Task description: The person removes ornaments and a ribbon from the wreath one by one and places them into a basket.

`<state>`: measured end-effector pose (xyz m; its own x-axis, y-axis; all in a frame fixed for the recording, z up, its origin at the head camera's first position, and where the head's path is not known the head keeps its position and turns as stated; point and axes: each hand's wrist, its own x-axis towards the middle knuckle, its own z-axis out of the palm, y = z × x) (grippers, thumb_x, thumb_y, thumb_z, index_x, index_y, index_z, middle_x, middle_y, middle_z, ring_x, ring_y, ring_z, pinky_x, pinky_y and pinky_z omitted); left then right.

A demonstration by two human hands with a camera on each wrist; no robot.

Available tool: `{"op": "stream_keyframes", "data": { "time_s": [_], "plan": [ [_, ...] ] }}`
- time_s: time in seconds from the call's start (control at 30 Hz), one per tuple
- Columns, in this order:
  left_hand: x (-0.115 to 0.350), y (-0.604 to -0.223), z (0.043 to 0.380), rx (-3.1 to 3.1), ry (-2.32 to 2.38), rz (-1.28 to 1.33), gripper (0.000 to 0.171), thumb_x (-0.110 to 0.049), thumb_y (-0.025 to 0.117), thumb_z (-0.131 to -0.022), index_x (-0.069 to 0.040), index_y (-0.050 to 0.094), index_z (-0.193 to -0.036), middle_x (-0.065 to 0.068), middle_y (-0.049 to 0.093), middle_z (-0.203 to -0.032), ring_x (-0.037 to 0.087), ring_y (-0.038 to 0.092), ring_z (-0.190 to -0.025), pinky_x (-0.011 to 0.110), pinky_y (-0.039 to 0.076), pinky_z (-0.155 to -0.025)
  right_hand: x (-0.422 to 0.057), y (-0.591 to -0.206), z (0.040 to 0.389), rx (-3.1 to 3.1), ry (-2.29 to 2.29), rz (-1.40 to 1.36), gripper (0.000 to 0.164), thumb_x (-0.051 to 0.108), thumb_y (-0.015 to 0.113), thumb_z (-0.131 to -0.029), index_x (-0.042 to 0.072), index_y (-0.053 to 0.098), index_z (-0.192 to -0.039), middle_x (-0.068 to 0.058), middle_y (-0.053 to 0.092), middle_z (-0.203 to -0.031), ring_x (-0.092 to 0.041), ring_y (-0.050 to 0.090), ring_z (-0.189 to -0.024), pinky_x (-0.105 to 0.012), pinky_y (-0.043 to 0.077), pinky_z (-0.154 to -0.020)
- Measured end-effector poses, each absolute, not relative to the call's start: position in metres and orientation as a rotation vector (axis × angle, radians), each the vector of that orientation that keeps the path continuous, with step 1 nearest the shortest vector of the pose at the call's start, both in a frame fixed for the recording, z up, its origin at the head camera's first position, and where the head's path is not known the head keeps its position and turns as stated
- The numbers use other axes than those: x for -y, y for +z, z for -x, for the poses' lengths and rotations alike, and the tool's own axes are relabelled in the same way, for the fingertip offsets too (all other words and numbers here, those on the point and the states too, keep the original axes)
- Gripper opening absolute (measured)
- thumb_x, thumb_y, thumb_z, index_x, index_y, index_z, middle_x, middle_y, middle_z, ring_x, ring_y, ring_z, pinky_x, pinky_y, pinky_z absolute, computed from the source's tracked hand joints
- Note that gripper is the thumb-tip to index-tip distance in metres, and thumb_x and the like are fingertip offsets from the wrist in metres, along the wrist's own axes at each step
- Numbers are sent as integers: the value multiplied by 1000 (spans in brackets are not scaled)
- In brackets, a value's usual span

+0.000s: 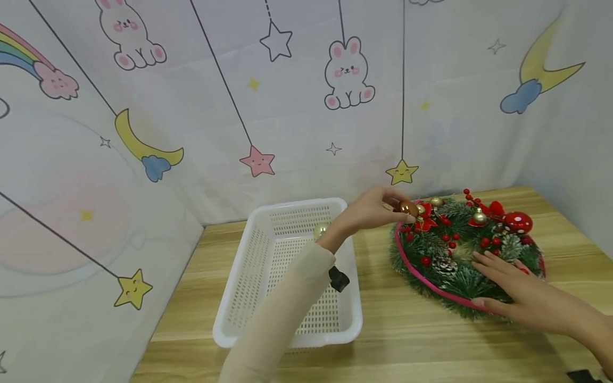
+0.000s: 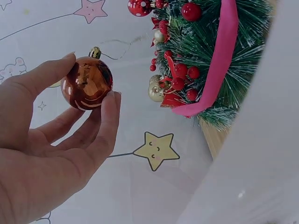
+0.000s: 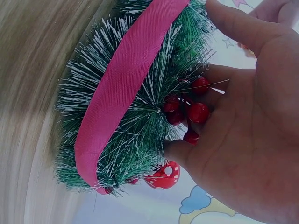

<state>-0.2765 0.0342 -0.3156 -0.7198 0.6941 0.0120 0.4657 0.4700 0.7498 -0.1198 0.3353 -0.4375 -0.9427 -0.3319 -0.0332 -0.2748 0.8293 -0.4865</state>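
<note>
My left hand [image 1: 371, 210] pinches a shiny copper-brown Christmas ball [image 2: 87, 84] between thumb and fingertips. The ball has a gold cap and a thin string, and is held beside the far left edge of a green Christmas wreath [image 1: 471, 279]. Along the wreath's side runs a pink ribbon [image 2: 224, 51]. Red berries [image 3: 198, 112], gold balls, a pine cone [image 1: 445, 265] and a red ball with white dots [image 1: 518, 222] decorate it. On the wreath's near right side rests my right hand [image 1: 519, 290], its fingers extended over the greenery and touching near the berries.
A white plastic basket [image 1: 330, 338] with perforated walls stands left of the wreath, under my left forearm. Inside it lies a pale gold ball [image 1: 320, 229]. Behind the wooden table [image 1: 383, 340] hangs a white cloth [image 1: 297, 117] printed with cartoon stars, moons and rabbits.
</note>
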Motion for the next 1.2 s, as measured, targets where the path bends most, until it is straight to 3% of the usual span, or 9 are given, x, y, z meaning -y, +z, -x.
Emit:
{"op": "stream_keyframes", "data": {
  "time_s": [0.23,0.5,0.73,1.1,1.2],
  "plan": [
    [-17,-315,273,-2446,1072,-951,42,-34,81,-94,-17,72,-131,-1,72,-120,13,66,-110,23,55,-81,-335,-436,120,-2887,-750,480,84,41,72,-99,-4,37,-160,-35,22,-169,-62,18,-153,-80,-12,-119],
    [13,-313,278,-2438,1116,-968,27,-35,81,-94,-23,75,-118,-5,73,-116,11,71,-103,28,59,-86,-334,-434,121,-2882,-749,470,84,43,72,-98,-4,38,-160,-34,23,-169,-61,18,-153,-82,-6,-118],
    [43,-312,282,-2459,1132,-917,35,-33,79,-96,-20,72,-128,-2,73,-121,17,70,-109,30,59,-94,-336,-436,120,-2875,-755,465,84,43,72,-98,-3,38,-160,-34,24,-169,-61,17,-154,-82,-8,-119],
    [92,-326,291,-2475,1208,-757,38,-28,81,-94,-17,72,-129,2,72,-124,22,69,-114,43,57,-104,-336,-435,121,-2872,-762,468,84,43,72,-98,-3,38,-160,-34,24,-169,-62,18,-153,-82,-7,-119],
    [104,-330,294,-2503,1205,-717,40,-29,82,-94,-16,71,-130,3,72,-124,22,67,-117,41,56,-104,-336,-435,120,-2868,-768,463,83,42,71,-99,-3,38,-160,-34,24,-169,-62,17,-153,-83,-7,-118]
  ]
}}
